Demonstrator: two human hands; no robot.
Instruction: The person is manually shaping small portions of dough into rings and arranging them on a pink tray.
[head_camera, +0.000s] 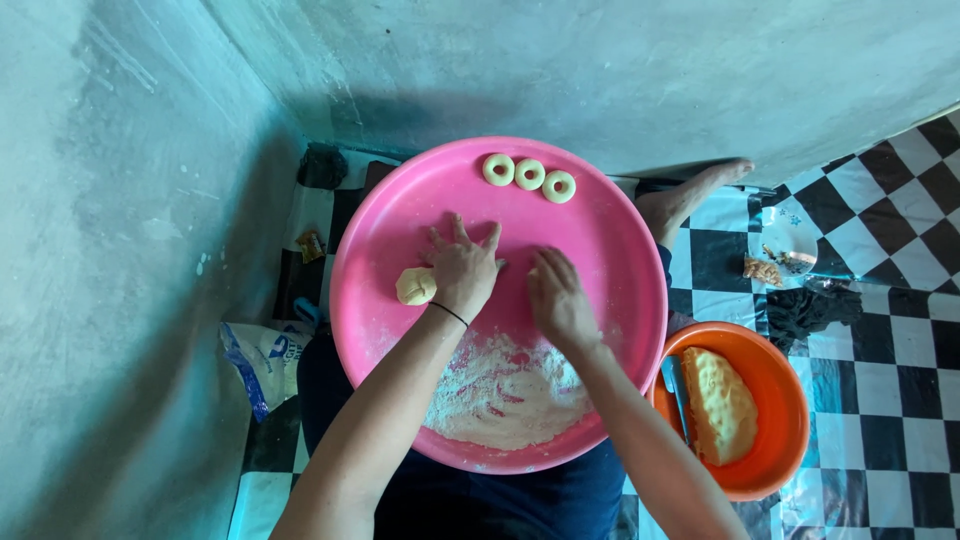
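1. Done so far, judging by how things lie: 3 small pale ring-shaped dough pieces (529, 174) sit in a row at the far rim of the large round pink plastic tray (620, 250), touching or nearly touching one another.
2. In hand: the left hand (463, 270) lies palm down with fingers spread flat on the tray floor, and the right hand (560, 298) lies palm down beside it, fingers together. Both are released, pressing rather than grasping; whether dough lies under the palms is hidden.
3. A small pale lump of unshaped dough (415, 286) rests on the tray just beside the left hand, touching its edge or nearly so.
4. Left to do, as I judge it: much. A large pale yellow mass of dough (720, 403) fills the round orange plastic bowl (790, 400) to the right of the tray.
5. Room: the loose white flour heap (505, 385) takes the near part of the tray; the middle and far-right floor stand bare.
6. Edges: the tray's raised rim bounds all rolling, and grey concrete walls (120, 250) close in left and ahead.
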